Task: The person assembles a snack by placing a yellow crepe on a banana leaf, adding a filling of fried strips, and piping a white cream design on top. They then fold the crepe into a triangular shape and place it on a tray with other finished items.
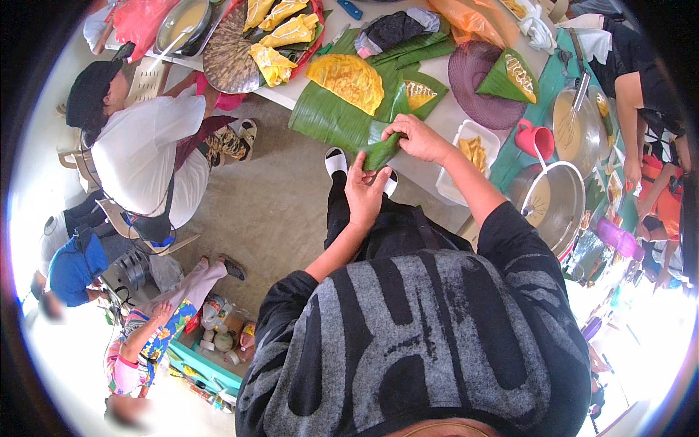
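Observation:
Both my hands pinch a small piece of banana leaf point(381, 154) just off the table's front edge, folding or rolled between the fingers. My left hand point(364, 193) holds its lower end with thumb and fingertips. From the right, my right hand point(420, 140) grips its upper edge. Just beyond lies a large flat banana leaf point(320, 120) with a yellow folded crepe point(346, 82) on it. A leaf cone with a drizzled yellow filling point(420, 93) rests beside the crepe, close to my right hand.
On the right are a purple round mat point(473, 87) with a leaf-wrapped crepe point(518, 76), a white foam tray point(491, 138), a red mug point(534, 138) and a steel pot of batter with a whisk point(564, 200). A round platter point(227, 54) bears wrapped crepes. A person in white point(149, 138) sits left.

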The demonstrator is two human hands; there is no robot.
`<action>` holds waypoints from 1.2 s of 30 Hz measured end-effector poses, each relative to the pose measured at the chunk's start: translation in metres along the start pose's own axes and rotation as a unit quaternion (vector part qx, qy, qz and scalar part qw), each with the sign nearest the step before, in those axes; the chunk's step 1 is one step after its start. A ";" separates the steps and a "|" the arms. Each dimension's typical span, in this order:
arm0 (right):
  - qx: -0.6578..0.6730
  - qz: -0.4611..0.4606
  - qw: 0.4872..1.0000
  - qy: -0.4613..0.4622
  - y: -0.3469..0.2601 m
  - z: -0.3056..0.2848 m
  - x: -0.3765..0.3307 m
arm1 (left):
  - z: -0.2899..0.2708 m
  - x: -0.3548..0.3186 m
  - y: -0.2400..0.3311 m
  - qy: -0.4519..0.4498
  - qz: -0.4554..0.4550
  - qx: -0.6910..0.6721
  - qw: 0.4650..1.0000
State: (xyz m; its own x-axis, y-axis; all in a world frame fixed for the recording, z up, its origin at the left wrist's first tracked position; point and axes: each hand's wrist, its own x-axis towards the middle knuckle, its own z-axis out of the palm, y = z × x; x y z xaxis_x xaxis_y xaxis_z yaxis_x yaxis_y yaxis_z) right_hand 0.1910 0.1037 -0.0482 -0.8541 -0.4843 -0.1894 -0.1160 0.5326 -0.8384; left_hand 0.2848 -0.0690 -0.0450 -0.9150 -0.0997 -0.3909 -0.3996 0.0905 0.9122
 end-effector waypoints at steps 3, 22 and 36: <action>-0.004 0.000 1.000 0.005 0.000 0.002 0.001 | 0.008 0.001 0.006 0.039 0.001 -0.228 0.973; -0.088 -0.019 0.996 0.025 -0.013 0.005 0.006 | 0.018 0.020 -0.009 0.054 -0.234 -0.383 0.892; -0.136 -0.005 0.982 -0.133 -0.011 -0.019 0.035 | 0.020 0.016 -0.012 0.003 -0.144 -0.448 0.882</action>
State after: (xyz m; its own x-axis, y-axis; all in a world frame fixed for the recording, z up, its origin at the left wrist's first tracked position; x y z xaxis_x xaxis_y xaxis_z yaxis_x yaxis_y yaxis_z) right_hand 0.1524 0.0942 -0.0357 -0.6941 -0.6355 -0.3382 -0.2866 0.6749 -0.6800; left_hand 0.2736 -0.0514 -0.0645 -0.7820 0.0043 -0.6232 -0.4082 -0.7592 0.5070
